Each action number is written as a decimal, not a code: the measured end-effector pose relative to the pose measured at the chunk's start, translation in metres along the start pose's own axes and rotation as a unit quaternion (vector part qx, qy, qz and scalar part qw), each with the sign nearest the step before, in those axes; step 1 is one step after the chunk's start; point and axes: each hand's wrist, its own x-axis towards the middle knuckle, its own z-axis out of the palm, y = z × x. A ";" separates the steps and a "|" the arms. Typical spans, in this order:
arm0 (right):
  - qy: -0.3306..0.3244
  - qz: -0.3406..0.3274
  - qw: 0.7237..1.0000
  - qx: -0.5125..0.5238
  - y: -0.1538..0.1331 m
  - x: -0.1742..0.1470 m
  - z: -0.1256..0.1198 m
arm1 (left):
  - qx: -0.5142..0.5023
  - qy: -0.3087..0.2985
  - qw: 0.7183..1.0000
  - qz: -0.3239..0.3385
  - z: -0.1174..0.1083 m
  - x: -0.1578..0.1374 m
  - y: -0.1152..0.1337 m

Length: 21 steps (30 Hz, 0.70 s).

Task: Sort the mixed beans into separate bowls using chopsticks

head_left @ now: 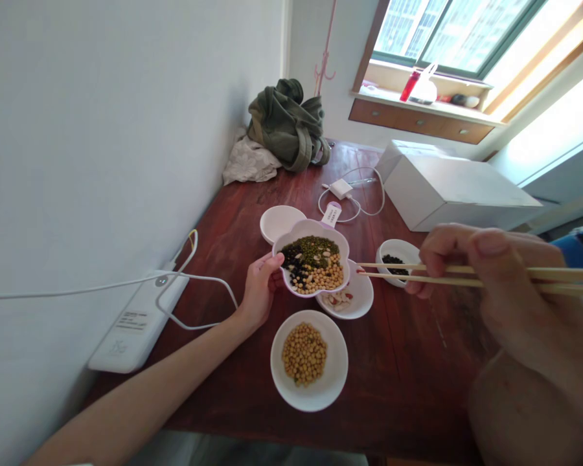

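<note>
My left hand [261, 287] grips the rim of a scalloped white bowl [275, 249] with a pale purple edge. Inside lie mixed green beans [315, 247], black beans [294, 259] and yellow soybeans [320, 278], with a few pale nut pieces among them. A pair of wooden chopsticks [447, 275] is held in my right hand [495, 272]. Their tips are at the right of the scalloped bowl, over a white bowl [366, 301] of nut pieces [337, 299]; a small reddish piece shows at the tips. Nearer me stands a white bowl [337, 388] of soybeans [304, 354].
Black beans sit in a small white bowl [412, 249] at right; another white dish [282, 220] is behind. A white box [457, 188], charger with cable [341, 189], green bag [289, 123] and patterned cloth [252, 160] lie farther back. A power strip [136, 327] lies by the wall.
</note>
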 end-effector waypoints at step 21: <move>-0.165 -0.024 0.974 0.156 0.019 0.016 0.079 | -0.004 -0.013 1.000 -0.007 0.001 -0.003 0.001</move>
